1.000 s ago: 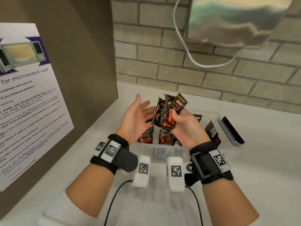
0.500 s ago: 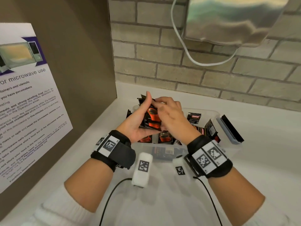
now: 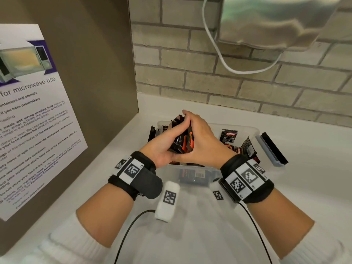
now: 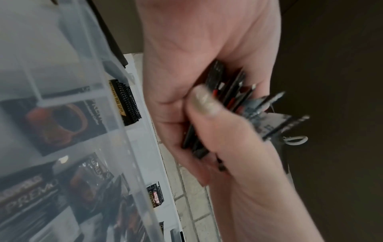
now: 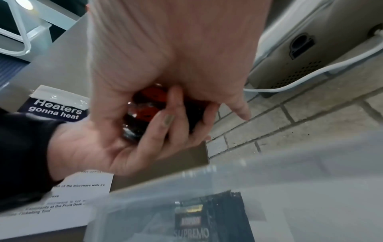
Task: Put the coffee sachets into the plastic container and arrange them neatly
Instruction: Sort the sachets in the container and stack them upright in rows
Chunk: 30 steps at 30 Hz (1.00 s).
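Clasping a stack of coffee sachets (image 3: 182,141) between left hand (image 3: 164,144) and right hand (image 3: 202,141), upright, long axis vertical, above the plastic container (image 3: 256,133).

You face a pale brick wall (image 3: 219,80) that meets a white desk (image 3: 314,168) along a low white upstand. To your left stands a brown panel (image 3: 95,63) carrying a laminated microwave-use notice (image 3: 34,115). Above on the right hangs a brushed-metal appliance (image 3: 276,21), with a white cable (image 3: 221,56) looping beneath it.
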Tool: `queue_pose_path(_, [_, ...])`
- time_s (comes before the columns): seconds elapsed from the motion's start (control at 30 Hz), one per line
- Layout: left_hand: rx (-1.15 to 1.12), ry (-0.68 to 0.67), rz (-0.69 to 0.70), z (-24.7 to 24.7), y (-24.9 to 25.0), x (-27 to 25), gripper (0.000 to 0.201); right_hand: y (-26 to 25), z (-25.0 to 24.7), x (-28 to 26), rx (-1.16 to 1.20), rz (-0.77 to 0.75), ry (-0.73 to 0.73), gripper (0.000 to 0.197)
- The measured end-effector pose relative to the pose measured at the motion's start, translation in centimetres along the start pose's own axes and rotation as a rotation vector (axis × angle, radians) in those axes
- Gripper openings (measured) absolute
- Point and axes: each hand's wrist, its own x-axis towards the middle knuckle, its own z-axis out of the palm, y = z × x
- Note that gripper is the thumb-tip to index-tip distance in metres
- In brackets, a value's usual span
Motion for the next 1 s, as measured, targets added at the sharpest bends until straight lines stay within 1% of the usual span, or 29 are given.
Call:
queue_pose_path(0.03, [0.017,0.007,0.011,0.0,-0.2,0.1,0.038,0.2,0.2,0.0,-0.024,-0.012,0.059,0.110])
queue_pose_path(0.07, [0.027,0.010,0.024,0.0,-0.4,0.2,0.044,0.3,0.4,-0.1,-0.027,-0.016,0.094,0.106])
queue_pose_path(0.1, [0.030,0.019,0.038,-0.2,-0.6,0.4,0.055,0.4,0.5,-0.2,0.002,-0.020,0.102,0.109])
queue_pose_path(0.13, [0.035,0.024,0.051,-0.4,-0.8,0.6,0.065,0.5,0.7,-0.3,0.050,-0.014,0.082,0.115])
queue_pose_path(0.17, [0.048,0.020,0.065,-0.4,-1.0,0.7,0.071,0.5,0.8,-0.4,0.101,-0.004,0.052,0.123])
queue_pose_path(0.2, [0.067,0.012,0.077,-0.4,-1.0,0.8,0.073,0.4,0.7,-0.4,0.137,0.009,0.032,0.127])
queue_pose_path(0.23, [0.086,0.004,0.081,-0.3,-1.0,0.8,0.073,0.3,0.7,-0.4,0.151,0.012,0.034,0.123])
queue_pose_path(0.33, [0.053,-0.019,0.058,0.2,-0.5,0.5,0.070,-0.1,0.6,-0.2,0.091,-0.033,0.142,0.095])
queue_pose_path(0.37, [0.015,-0.033,0.047,0.2,-0.3,0.5,0.071,-0.3,0.5,-0.2,0.074,-0.042,0.161,0.092])
queue_pose_path(0.4, [-0.021,-0.036,0.038,0.2,-0.1,0.5,0.071,-0.4,0.6,-0.2,0.063,-0.048,0.156,0.094])
queue_pose_path(0.43, [-0.037,-0.022,0.031,0.1,0.0,0.7,0.071,-0.3,0.7,-0.2,0.048,-0.046,0.128,0.101])
queue_pose_path(0.5, [-0.042,0.032,0.025,0.1,-0.1,1.0,0.070,-0.1,0.8,-0.3,0.038,-0.005,0.010,0.127])
queue_pose_path(0.53, [-0.047,0.052,0.027,0.1,-0.2,1.1,0.069,0.0,0.8,-0.4,0.075,0.015,-0.048,0.139])
queue_pose_path(0.57, [-0.053,0.063,0.034,0.2,-0.3,1.2,0.067,-0.1,0.8,-0.4,0.137,0.029,-0.079,0.145])
queue_pose_path(0.6, [-0.053,0.076,0.042,0.3,-0.4,1.3,0.067,-0.3,0.7,-0.5,0.198,0.040,-0.080,0.146])
queue_pose_path(0.67, [-0.007,0.114,0.037,0.4,-0.4,1.3,0.076,-0.7,0.6,-0.3,0.215,0.058,-0.037,0.138])
queue_pose_path(0.73, [0.037,0.079,-0.020,0.7,-0.2,1.0,0.090,-0.9,0.6,0.0,0.083,0.023,0.036,0.120])
queue_pose_path(0.77, [0.072,0.042,-0.046,0.8,0.0,0.7,0.087,-0.9,0.5,0.2,0.016,-0.003,0.046,0.114])
queue_pose_path(0.8, [0.111,0.004,-0.060,0.9,0.2,0.6,0.078,-0.7,0.5,0.3,-0.035,-0.020,0.034,0.114])
queue_pose_path(0.87, [0.156,-0.033,-0.040,0.6,0.1,0.5,0.055,-0.2,0.2,0.3,-0.088,-0.038,-0.017,0.123])
queue_pose_path(0.93, [0.149,-0.036,-0.006,0.3,-0.1,0.2,0.042,0.0,-0.2,0.4,-0.125,-0.054,-0.042,0.132])
queue_pose_path(0.97, [0.145,-0.048,0.001,0.3,-0.2,0.1,0.036,-0.1,-0.3,0.3,-0.140,-0.060,-0.038,0.129])
queue_pose_path(1.0, [0.142,-0.062,0.002,0.3,-0.2,0.1,0.030,-0.4,-0.4,0.3,-0.150,-0.069,-0.024,0.120])
